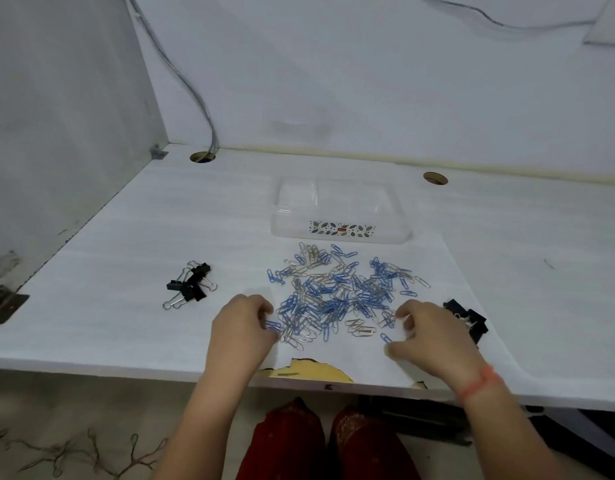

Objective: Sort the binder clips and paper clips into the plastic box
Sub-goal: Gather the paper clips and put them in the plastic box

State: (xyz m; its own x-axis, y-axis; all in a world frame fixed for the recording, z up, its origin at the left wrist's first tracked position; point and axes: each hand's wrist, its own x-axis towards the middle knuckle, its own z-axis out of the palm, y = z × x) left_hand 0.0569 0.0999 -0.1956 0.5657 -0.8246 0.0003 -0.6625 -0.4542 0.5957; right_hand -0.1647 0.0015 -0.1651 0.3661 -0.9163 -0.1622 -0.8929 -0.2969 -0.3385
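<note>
Blue and silver paper clips (333, 292) are lying heaped just before the plastic box (288, 232) | your left hand (243, 327) is pinching some; your right hand (427, 334) is curling beside them, grip unclear | you should be raking inward, sparing binder clips (190, 285).

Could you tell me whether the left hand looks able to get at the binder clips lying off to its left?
Probably yes: only bare table lies between the left hand and the left binder clips, and the paper clips sit on its other side.
</note>
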